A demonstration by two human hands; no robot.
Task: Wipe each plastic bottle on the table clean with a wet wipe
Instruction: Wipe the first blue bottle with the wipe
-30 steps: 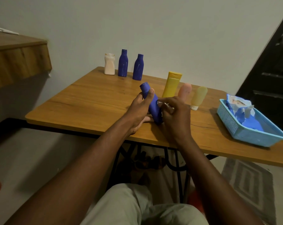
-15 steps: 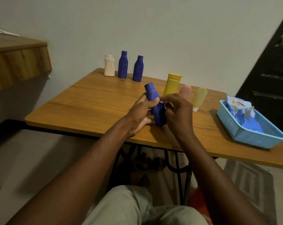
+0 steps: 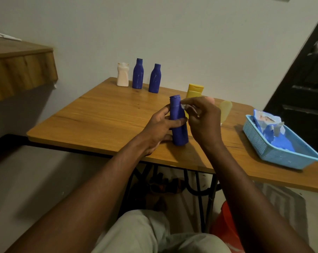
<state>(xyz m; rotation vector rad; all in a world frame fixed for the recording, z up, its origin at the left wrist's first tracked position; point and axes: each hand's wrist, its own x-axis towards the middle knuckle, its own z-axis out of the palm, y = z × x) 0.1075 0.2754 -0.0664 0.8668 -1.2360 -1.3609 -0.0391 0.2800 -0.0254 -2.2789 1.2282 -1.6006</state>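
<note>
Where the view starts, at its lower edge, a lap in pale trousers (image 3: 154, 234) shows, with both bare forearms reaching forward over it.

Left hand (image 3: 161, 125): fingers and thumb curled round the middle of a dark blue bottle (image 3: 179, 128), gripping it.

Bottle: base on the counter (image 3: 99, 115) near the front edge, roughly upright with a slight lean, cap on.

Right hand (image 3: 203, 121): fingers bent, pinching a small crumpled wet wipe (image 3: 188, 107) against the bottle's shoulder, just below the cap. Most of the wipe is hidden under the fingers.

Just behind the right hand: a yellow tube (image 3: 194, 90) standing on its cap end, lower part hidden. A pale yellow bottle (image 3: 226, 110) beside it to the right, partly covered by the hand. A pink tip shows between them; what it is cannot be told.

Right end of counter: a light blue mesh basket (image 3: 260, 141) holding an opened wipe packet (image 3: 264, 119) and something blue.

Far edge, by the wall: three bottles in a row, well apart from the hands. From the left: a white bottle (image 3: 123, 75), a taller blue bottle (image 3: 138, 73), a shorter blue bottle (image 3: 155, 78). All upright.

Background: a wooden shelf (image 3: 21, 70) on the left, a dark door (image 3: 304, 84) on the right.
</note>
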